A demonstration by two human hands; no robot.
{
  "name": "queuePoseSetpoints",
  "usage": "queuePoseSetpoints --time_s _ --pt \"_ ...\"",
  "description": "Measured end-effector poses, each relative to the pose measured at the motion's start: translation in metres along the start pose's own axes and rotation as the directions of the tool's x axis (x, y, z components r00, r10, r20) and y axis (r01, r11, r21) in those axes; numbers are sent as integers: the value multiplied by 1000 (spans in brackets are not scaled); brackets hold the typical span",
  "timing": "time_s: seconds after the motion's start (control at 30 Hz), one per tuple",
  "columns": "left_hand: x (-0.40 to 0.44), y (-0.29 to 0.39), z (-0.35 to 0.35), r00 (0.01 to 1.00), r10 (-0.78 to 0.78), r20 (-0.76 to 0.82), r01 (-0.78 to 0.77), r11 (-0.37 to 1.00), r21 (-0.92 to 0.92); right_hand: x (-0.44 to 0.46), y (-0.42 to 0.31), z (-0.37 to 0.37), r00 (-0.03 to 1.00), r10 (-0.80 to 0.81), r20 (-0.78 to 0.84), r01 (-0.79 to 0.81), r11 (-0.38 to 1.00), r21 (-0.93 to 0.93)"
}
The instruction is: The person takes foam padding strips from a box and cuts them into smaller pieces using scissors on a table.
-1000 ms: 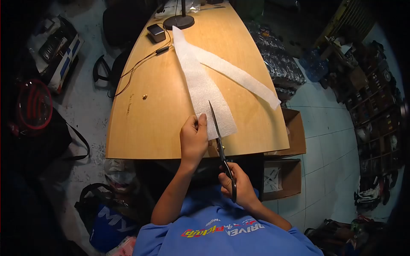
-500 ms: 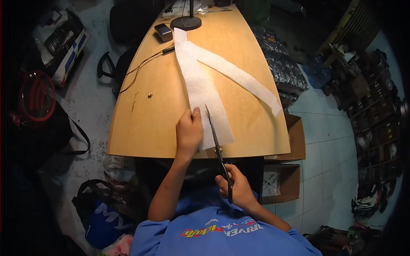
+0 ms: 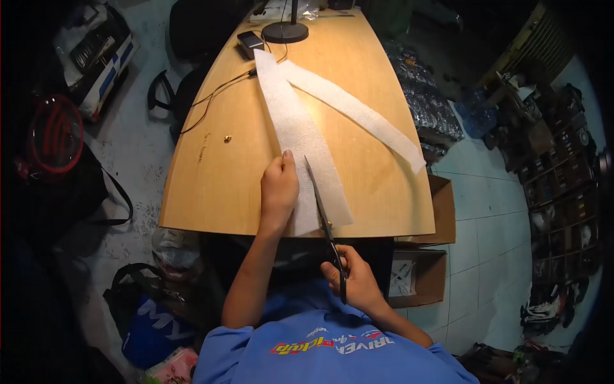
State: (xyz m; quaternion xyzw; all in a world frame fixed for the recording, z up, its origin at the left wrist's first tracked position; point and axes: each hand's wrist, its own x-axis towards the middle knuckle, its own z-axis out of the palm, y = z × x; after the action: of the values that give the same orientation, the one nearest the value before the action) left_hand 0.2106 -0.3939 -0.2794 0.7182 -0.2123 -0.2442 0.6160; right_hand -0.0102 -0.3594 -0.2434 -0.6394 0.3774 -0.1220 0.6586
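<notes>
My left hand (image 3: 279, 192) grips the left edge of a long white foam sheet (image 3: 297, 131), thumb on top, near the table's front edge. In my right hand (image 3: 355, 280) is a pair of black scissors (image 3: 324, 225), its fingers wrapped round the handles. The blades point away from me and lie along the sheet, which is slit from its near end. The sheet's near end parts into two flaps about the blades. A narrower foam strip (image 3: 358, 115) lies on the table to the right, its far end close by the sheet.
On the wooden table (image 3: 211, 185) are a small brass-coloured piece (image 3: 228, 139), a black device (image 3: 250, 45) with a cable, and a round black stand base (image 3: 284, 32). Cardboard boxes (image 3: 441, 205) stand beneath the right edge. A blue bag (image 3: 157, 333) sits at lower left.
My left hand and the foam sheet have shifted slightly left, and the two flaps at the near end stand wider apart. The scissors remain in my right hand.
</notes>
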Motion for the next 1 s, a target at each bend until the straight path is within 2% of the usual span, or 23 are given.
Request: queuePoseSetpoints --time_s 0.1,0.2,0.4,0.5,0.7,0.73,0.8,1.0 --pt "-14 22 4 995 66 -80 -51 983 177 3 1 3 1000 -10 -15 10 1000 23" --pt "-27 27 7 994 95 -44 -83 970 227 6 -10 1 1000 26 -7 -26 999 26" --pt "-27 27 2 998 54 -14 -49 975 217 7 -12 0 998 54 24 -55 996 68" --pt "-10 15 -3 1000 10 -18 -7 985 175 7 -7 1 1000 21 2 -21 1000 1" --pt "-26 33 5 997 77 -27 -69 969 238 12 -10 3 999 -8 -41 7 999 -35" --pt "-29 30 8 989 143 -26 -132 960 247 13 -13 3 1000 10 -27 -10 1000 -5" --pt "-32 29 9 991 129 -21 -120 959 255 15 -17 2 999 48 2 -48 997 52" --pt "-22 27 1 994 99 -41 -92 984 152 14 -18 -4 999 33 -7 -33 999 30"
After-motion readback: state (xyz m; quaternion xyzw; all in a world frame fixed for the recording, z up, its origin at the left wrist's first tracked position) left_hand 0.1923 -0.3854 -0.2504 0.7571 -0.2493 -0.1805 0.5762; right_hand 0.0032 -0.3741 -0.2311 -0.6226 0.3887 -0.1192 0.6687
